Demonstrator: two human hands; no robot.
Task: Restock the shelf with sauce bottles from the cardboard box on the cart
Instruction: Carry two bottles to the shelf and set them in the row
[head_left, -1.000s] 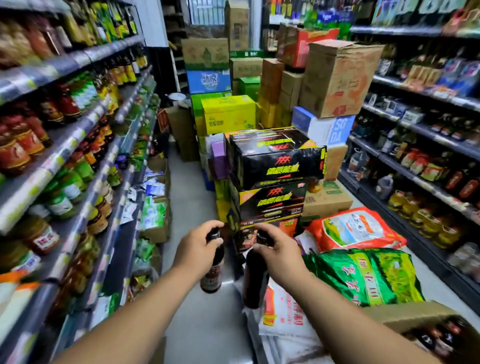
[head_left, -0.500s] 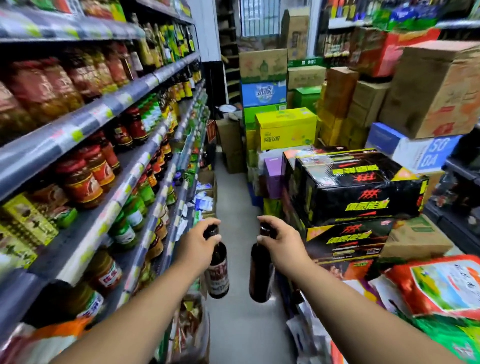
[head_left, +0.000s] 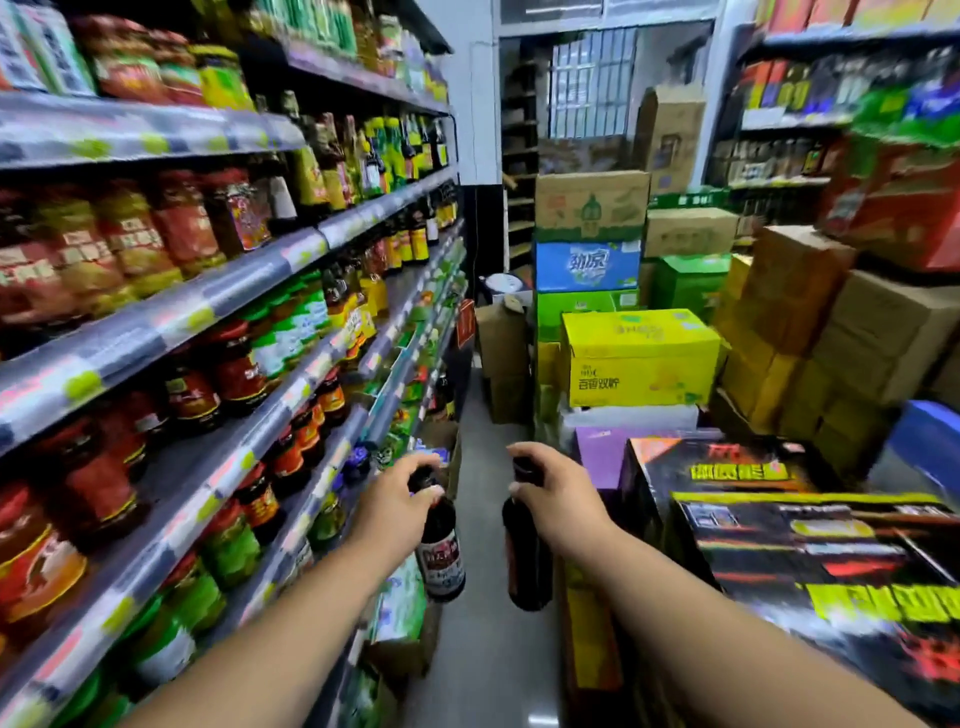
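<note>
- Left hand (head_left: 395, 501): fingers (head_left: 418, 462) pinch one sauce bottle (head_left: 442, 561) by the neck, just right of the shelf (head_left: 228, 475).
- Right hand (head_left: 561, 506): fingers pinch a second bottle (head_left: 525, 569), farther right of the shelf.
- Neither is shelved yet; placing remains, I judge.

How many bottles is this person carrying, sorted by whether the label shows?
Label-facing bottle, in left hand: 1
Bottle with label hidden, in right hand: 1
Total: 2
</note>
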